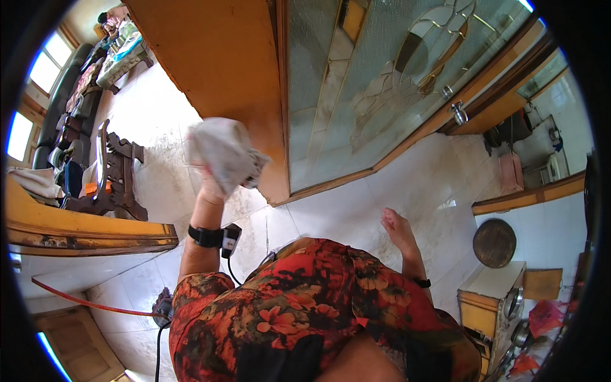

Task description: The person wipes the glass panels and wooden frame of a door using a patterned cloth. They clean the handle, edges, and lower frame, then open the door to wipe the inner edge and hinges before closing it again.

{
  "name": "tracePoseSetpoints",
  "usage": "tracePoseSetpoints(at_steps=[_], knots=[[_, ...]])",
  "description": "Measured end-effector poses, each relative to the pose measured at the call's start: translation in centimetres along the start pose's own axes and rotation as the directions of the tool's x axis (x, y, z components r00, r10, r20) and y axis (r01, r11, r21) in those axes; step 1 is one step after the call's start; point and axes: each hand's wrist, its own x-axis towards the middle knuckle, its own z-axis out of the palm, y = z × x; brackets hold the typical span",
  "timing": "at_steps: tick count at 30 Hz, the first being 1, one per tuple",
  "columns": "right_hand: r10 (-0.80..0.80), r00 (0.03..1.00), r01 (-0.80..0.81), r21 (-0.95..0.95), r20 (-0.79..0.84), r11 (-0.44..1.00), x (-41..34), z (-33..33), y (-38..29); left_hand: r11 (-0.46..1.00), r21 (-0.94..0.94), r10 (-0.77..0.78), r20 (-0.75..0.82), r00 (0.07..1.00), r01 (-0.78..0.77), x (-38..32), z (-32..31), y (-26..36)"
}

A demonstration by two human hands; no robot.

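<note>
A whitish-grey cloth (222,148), blurred by motion, is gripped in my left hand (210,184), whose fingers are mostly hidden behind it. The cloth overlaps the lower part of an orange-brown wooden panel (229,62) at the doorway. Whether it touches the wood, I cannot tell. My right hand (398,229) hangs over the tiled floor with loosely bent fingers and nothing in it. A door with patterned glass (329,119) in a wooden frame rises ahead, between and beyond the hands.
A carved dark-wood armrest (119,176) and a cluttered sofa (67,105) stand at left. A mop with a red handle (95,303) is at lower left. Metal door handles (458,113) protrude at upper right. A small cabinet (491,296) and a round wooden board (494,242) are at right.
</note>
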Motion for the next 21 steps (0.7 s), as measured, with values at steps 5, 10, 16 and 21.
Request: tracePoseSetpoints(at_steps=[5, 10, 16, 21], knots=[[-0.015, 1.000, 0.015, 0.000, 0.022, 1.000, 0.7, 1.5, -0.5, 0.735, 0.342, 0.675, -0.285, 0.680, -0.586, 4.3, 2.8, 7.7], [-0.025, 0.999, 0.025, 0.004, 0.031, 1.000, 1.6, 3.2, -1.6, 0.332, 0.859, 0.755, 0.006, 0.655, -0.390, 6.9, 5.7, 6.7], [-0.014, 1.000, 0.014, 0.037, 0.017, 0.999, 1.0, 5.0, -1.5, 0.404, 0.822, 0.737, -0.033, 0.675, -0.401, 6.6, 4.9, 5.5], [-0.004, 1.000, 0.004, -0.002, 0.013, 1.000, 0.7, 5.6, -1.7, 0.463, 0.805, 0.695, -0.069, 0.716, -0.371, 5.8, 4.1, 3.9]])
